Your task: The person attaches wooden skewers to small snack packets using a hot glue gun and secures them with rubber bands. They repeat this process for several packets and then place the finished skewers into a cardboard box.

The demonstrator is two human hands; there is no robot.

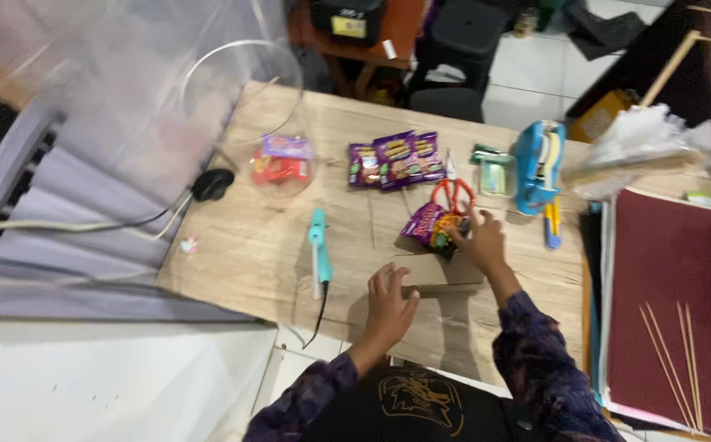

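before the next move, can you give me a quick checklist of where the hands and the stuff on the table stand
1. Right hand on the purple snack packet: ok, fingertips touch it; grip not closed.
2. Left hand steadying the cardboard piece: ok, fingers spread by its left edge.
3. Orange-handled scissors clear of the right hand: ok, they lie just beyond the packet.
4. Teal glue gun out of the way: ok, left of both hands; cord trails off the table edge.
5. Glue gun hot or plugged in: cannot tell.
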